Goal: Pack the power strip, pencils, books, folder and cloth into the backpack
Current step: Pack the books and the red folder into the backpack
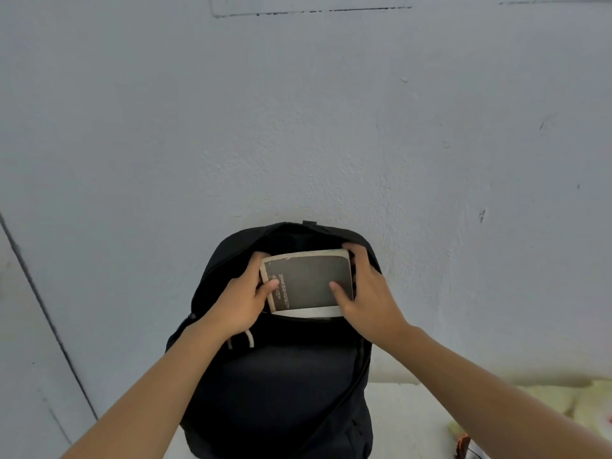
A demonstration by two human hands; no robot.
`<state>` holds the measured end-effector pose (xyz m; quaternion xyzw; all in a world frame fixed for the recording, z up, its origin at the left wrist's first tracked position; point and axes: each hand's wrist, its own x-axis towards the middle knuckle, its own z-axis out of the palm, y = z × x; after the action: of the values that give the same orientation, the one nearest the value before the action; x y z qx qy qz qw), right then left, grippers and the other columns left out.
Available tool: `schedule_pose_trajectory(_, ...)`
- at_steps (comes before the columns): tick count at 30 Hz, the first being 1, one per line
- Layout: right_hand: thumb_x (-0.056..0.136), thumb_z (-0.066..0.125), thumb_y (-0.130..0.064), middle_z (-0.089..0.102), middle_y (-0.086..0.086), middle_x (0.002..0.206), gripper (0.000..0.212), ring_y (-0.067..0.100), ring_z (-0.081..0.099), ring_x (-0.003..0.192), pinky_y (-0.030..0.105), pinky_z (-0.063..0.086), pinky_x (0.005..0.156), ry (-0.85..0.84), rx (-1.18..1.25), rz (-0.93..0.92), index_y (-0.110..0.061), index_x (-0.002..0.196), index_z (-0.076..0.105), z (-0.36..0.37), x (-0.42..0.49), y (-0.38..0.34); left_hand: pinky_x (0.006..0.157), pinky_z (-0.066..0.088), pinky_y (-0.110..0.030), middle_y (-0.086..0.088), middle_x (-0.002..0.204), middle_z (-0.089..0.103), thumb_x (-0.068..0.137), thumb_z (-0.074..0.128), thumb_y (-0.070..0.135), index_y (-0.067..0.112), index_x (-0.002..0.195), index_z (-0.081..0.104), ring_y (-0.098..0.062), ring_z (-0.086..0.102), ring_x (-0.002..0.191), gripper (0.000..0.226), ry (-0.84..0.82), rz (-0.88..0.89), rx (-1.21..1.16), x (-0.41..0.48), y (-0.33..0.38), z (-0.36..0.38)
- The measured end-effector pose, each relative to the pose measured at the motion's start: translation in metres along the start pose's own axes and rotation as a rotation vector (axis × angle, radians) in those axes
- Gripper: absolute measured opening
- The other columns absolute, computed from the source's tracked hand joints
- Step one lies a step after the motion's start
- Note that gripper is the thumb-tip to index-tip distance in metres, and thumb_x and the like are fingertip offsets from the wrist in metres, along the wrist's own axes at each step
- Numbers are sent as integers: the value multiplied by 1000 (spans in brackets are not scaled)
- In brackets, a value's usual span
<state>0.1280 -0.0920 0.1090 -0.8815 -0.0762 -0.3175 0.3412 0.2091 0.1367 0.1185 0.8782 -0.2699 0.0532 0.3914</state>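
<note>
A black backpack [281, 385] stands upright against the wall with its main compartment unzipped. A dark-covered book [306, 281] with pale page edges sits half inside the opening, over a white item [308, 312] tucked beneath it. My left hand [241, 303] grips the book's left edge, thumb on the cover. My right hand [367, 293] grips its right edge, fingers curled over the top corner and thumb on the cover. The rest of the bag's inside is hidden.
A pale blue-grey wall [298, 127] rises right behind the backpack. The bag stands on a white surface [407, 422]. A yellowish cloth [563, 402] lies at the lower right, with a small reddish object [462, 443] near it.
</note>
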Motion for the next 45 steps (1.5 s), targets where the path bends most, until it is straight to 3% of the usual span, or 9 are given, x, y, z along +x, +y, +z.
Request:
schedule_pose_trajectory(4,97,58,-8,57,-1,110,47,14,55,93,25,47,83,2,-147,-128,-31,137,45,-3,5,7,89,56,-34,3,111,71,105,53,30,37,126,39,-13,69,99,26,-205,53,142,17,7,-3)
schedule_pose_trajectory(8,95,56,1,62,7,100,38,22,59,89,32,51,81,-40,-181,-97,-17,128,63,-2,9,17,66,46,-15,7,96,65,106,52,25,32,133,38,-7,63,84,31,-188,76,186,23,15,6)
schedule_pose_trajectory(15,84,62,8,59,-1,102,58,9,53,75,29,51,59,12,-257,-201,-23,133,63,13,6,12,89,61,-39,1,112,68,107,50,19,44,131,38,-16,70,99,37,-233,62,7,15,-1,1)
schedule_pose_trajectory(20,88,57,-5,61,4,104,42,24,61,80,36,54,63,-106,-398,-44,-24,126,61,16,10,4,68,48,-26,-1,89,60,108,46,31,34,142,34,-12,59,77,36,-331,2,264,19,2,14)
schedule_pose_trajectory(28,81,53,-6,63,3,100,26,23,51,105,30,40,74,-214,-540,-4,-14,99,71,14,-1,1,81,41,-9,12,101,60,95,71,22,28,115,77,-2,59,89,22,20,196,177,13,-12,33)
schedule_pose_trajectory(31,83,53,-9,60,3,95,15,23,53,92,32,42,82,-284,-597,-15,-13,90,66,13,-5,-6,92,41,-18,9,109,55,98,65,31,22,109,80,-7,52,97,20,-10,316,348,10,-12,37)
schedule_pose_trajectory(38,88,52,-18,46,0,62,22,16,41,52,31,37,55,-369,-637,72,-16,67,46,8,4,-11,87,40,-28,5,90,50,105,45,46,9,77,73,-13,46,92,54,-181,220,499,16,12,35)
schedule_pose_trajectory(42,94,46,-18,60,5,77,21,22,54,65,32,38,62,-404,-634,56,-11,86,63,9,1,-1,88,44,-33,1,93,52,105,48,45,8,77,74,-15,49,93,54,-236,186,592,22,20,34)
schedule_pose_trajectory(45,104,41,-22,65,8,113,29,29,62,103,34,48,84,-426,-429,58,-9,117,64,5,-12,13,76,49,-35,-6,89,60,104,49,47,12,82,76,-22,58,83,49,-203,137,502,14,27,32)
